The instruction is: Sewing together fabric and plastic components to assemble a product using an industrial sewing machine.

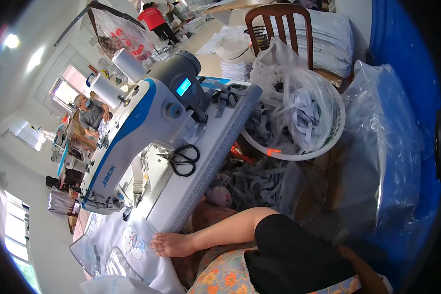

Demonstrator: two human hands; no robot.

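My right hand (172,244) reaches in from the lower right, past a black sleeve (299,255). Its bent fingers are closed on the edge of a white fabric piece (154,269) printed with a cartoon figure, by the near corner of the sewing table. Much of the fabric hangs toward my lap. Beyond it stands a white and blue sewing machine (132,110), its needle end above the fabric's far part. Black-handled scissors (184,160) lie on the machine bed (181,196). My left hand is out of sight.
A white basket (306,157) with plastic bags and grey-white strips stands right of the table; more strips (255,186) lie below. Behind are a wooden chair (279,10) and stacked packs (323,41). Clear plastic sheeting (387,147) hangs at right. Two people (154,19) (90,115) are farther off.
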